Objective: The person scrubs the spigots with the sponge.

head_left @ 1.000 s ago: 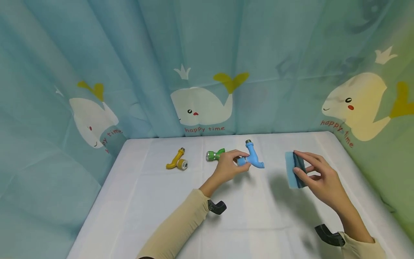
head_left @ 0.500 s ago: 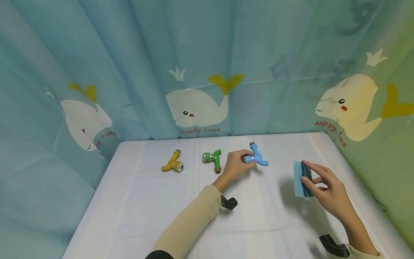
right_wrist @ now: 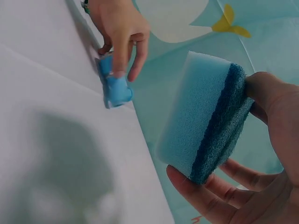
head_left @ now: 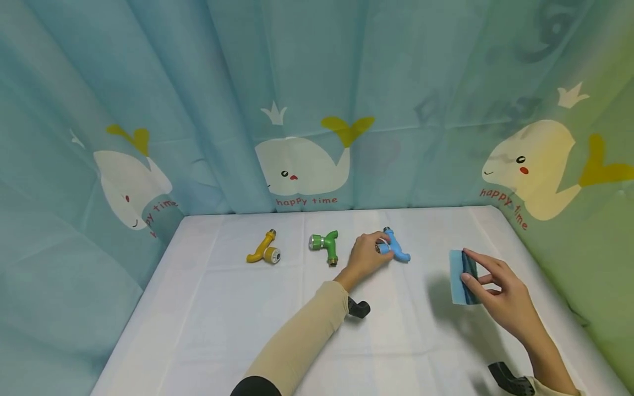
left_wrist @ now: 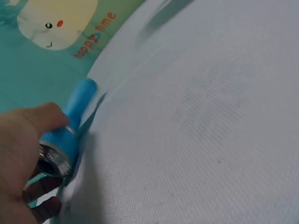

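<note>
Left hand (head_left: pixel 365 256) at frame centre, arm stretched forward, fingers curled around blue faucet (head_left: pixel 394 248) lying on white table (head_left: pixel 223 319). Right hand (head_left: pixel 500 294) at lower right, raised above table, pinches blue sponge (head_left: pixel 462 269) (dark scouring side toward palm) between thumb and fingers.

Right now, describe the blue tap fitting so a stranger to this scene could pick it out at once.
On the white table, in front of the whale-print curtain, three small plastic tap fittings lie in a row near the back edge. The blue tap fitting is the rightmost, gripped by the left hand. Its neighbours, the green fitting and the yellow fitting, lie untouched.
</note>
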`<state>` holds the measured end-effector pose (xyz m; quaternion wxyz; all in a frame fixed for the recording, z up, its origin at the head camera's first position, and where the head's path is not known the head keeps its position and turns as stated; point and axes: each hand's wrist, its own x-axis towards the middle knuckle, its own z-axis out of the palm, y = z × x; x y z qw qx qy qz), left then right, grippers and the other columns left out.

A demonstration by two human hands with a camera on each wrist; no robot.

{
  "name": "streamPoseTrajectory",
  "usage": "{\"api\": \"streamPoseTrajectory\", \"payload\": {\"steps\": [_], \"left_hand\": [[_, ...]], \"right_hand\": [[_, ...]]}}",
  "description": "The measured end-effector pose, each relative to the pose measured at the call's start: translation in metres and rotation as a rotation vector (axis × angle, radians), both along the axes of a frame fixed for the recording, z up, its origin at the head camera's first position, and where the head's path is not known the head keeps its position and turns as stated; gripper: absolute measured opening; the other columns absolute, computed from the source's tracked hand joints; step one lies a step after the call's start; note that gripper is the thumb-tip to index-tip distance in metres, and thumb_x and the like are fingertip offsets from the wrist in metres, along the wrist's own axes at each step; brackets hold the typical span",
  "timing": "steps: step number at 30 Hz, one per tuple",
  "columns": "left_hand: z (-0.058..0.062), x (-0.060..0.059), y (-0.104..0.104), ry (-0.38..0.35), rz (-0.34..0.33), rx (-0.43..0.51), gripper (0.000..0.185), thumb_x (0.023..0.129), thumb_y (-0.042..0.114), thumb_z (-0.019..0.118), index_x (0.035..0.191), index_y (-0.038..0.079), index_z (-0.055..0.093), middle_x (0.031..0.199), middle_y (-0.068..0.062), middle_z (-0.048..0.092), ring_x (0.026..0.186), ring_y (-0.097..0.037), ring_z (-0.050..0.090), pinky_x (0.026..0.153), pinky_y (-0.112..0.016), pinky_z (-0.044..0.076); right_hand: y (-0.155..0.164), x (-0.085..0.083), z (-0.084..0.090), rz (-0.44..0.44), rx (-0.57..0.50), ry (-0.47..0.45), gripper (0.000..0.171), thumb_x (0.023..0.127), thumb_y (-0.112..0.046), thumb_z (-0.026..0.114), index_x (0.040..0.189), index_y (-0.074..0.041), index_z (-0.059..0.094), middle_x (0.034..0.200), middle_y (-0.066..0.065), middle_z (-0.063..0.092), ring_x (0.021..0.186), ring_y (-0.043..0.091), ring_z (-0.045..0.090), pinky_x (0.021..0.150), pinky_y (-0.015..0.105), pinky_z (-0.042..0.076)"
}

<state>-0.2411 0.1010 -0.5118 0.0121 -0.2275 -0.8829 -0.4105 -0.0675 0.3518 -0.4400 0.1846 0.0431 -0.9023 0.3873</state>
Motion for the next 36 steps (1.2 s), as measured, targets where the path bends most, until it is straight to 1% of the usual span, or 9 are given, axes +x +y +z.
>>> {"api": "streamPoseTrajectory", "payload": {"steps": [4,8,14,17,20,23,26,31,36], "left_hand": [[-0.001,0.000,0.000,0.025,-0.008,-0.087,0.046,0.088,0.035,0.083,0.129,0.020,0.069,0.103,0.002,0.071,0.095,-0.015,0.058,0.079,-0.026,0.049],[0.001,0.002,-0.005,0.059,-0.024,-0.086,0.055,0.087,0.039,0.084,0.135,0.019,0.067,0.111,0.000,0.071,0.096,-0.013,0.057,0.081,-0.025,0.049],[0.022,0.007,-0.032,0.098,-0.024,-0.050,0.054,0.090,0.033,0.082,0.137,0.014,0.064,0.129,-0.007,0.068,0.116,-0.024,0.061,0.099,-0.037,0.051],[0.030,0.009,-0.054,0.165,0.031,-0.081,0.053,0.090,0.033,0.082,0.137,0.015,0.065,0.133,-0.006,0.066,0.121,-0.025,0.059,0.104,-0.041,0.048],[0.034,0.012,-0.078,0.222,0.143,-0.118,0.054,0.088,0.036,0.083,0.135,0.016,0.066,0.137,-0.007,0.061,0.120,-0.028,0.057,0.102,-0.044,0.046],[0.032,0.017,-0.099,0.187,0.255,-0.160,0.061,0.085,0.040,0.085,0.137,0.017,0.063,0.141,-0.014,0.054,0.119,-0.033,0.053,0.099,-0.048,0.045],[0.029,0.022,-0.114,0.098,0.311,-0.195,0.075,0.081,0.043,0.087,0.144,0.014,0.057,0.146,-0.021,0.047,0.124,-0.037,0.049,0.102,-0.051,0.044],[0.021,0.028,-0.126,-0.007,0.319,-0.200,0.098,0.075,0.047,0.091,0.151,0.006,0.047,0.146,-0.025,0.042,0.130,-0.039,0.046,0.104,-0.052,0.048],[0.014,0.030,-0.127,-0.008,0.334,-0.210,0.105,0.072,0.048,0.093,0.152,0.003,0.043,0.144,-0.024,0.042,0.130,-0.038,0.047,0.106,-0.050,0.047]], "right_hand": [[0.000,0.000,0.001,0.004,-0.001,0.001,0.060,0.091,-0.006,0.078,0.147,-0.018,0.059,0.128,-0.020,0.049,0.081,-0.006,0.062,0.060,0.013,0.048],[-0.003,-0.001,0.000,0.014,-0.005,-0.014,0.060,0.092,-0.007,0.078,0.147,-0.018,0.059,0.129,-0.013,0.050,0.081,-0.005,0.063,0.061,0.013,0.049],[-0.007,-0.004,0.000,0.031,-0.003,-0.013,0.059,0.093,-0.007,0.077,0.147,-0.018,0.059,0.127,-0.012,0.050,0.082,-0.007,0.061,0.060,0.014,0.048],[-0.009,-0.005,0.002,0.043,-0.007,-0.007,0.059,0.092,-0.006,0.077,0.147,-0.018,0.059,0.127,-0.016,0.050,0.082,-0.006,0.062,0.060,0.013,0.048],[-0.010,-0.006,0.003,0.050,-0.009,-0.003,0.059,0.092,-0.005,0.076,0.147,-0.018,0.059,0.127,-0.018,0.050,0.082,-0.006,0.061,0.062,0.012,0.048],[-0.011,-0.006,0.003,0.055,-0.004,-0.009,0.059,0.093,-0.006,0.076,0.147,-0.018,0.058,0.127,-0.015,0.050,0.082,-0.006,0.061,0.062,0.012,0.048],[-0.012,-0.006,0.001,0.061,0.000,-0.021,0.059,0.093,-0.007,0.076,0.148,-0.018,0.058,0.128,-0.008,0.051,0.082,-0.006,0.061,0.062,0.013,0.048],[-0.012,-0.006,-0.004,0.063,-0.007,-0.031,0.059,0.094,-0.007,0.076,0.148,-0.018,0.057,0.130,-0.006,0.050,0.083,-0.005,0.061,0.063,0.011,0.049],[-0.015,-0.007,-0.008,0.087,-0.013,-0.027,0.060,0.093,-0.005,0.076,0.148,-0.017,0.057,0.131,-0.011,0.049,0.083,-0.004,0.062,0.061,0.014,0.049]]}}
